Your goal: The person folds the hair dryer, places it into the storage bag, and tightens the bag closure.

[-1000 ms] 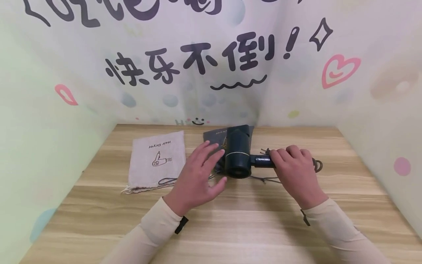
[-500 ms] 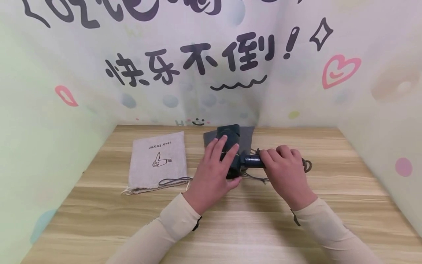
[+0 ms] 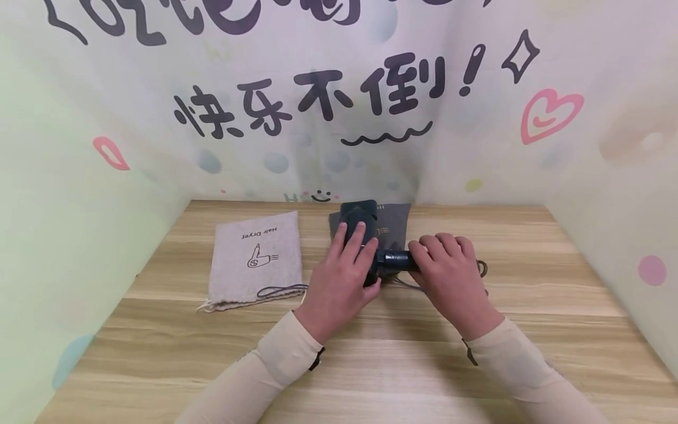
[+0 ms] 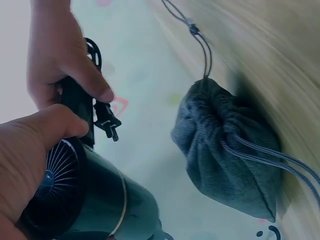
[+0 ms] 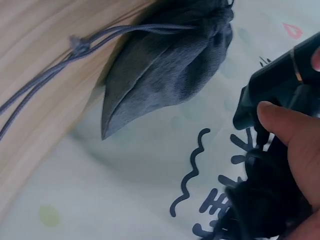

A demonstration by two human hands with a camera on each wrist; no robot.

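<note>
Against the view from a second earlier, the left hand [image 3: 339,285] had gone from spread fingers beside the hair dryer [image 4: 107,187] to fingers laid over its barrel, and the dryer and right hand [image 3: 449,280] had shifted leftward together. The left hand's grip was now on the barrel, thumb near the rear grille [image 4: 55,175]; the right hand's grip was around the handle [image 3: 396,259], with the looped cord [image 4: 93,52] and plug [image 4: 107,120] beside it. The dryer was held above the tabletop [image 3: 371,380], in front of the dark pouch [image 4: 230,155].

In the head view, the dryer and left hand hid much of that pouch. The pale pouch [image 3: 256,235] had stayed to the left, flat, printed with "Hair Dryer" and a drawing; a dark drawstring [image 3: 281,290] crossed its lower edge. A printed backdrop [image 3: 318,156] rose behind the tabletop.

The dark pouch bulged below its gathered neck, its cords trailing onto the wood; its contents could not be seen.
</note>
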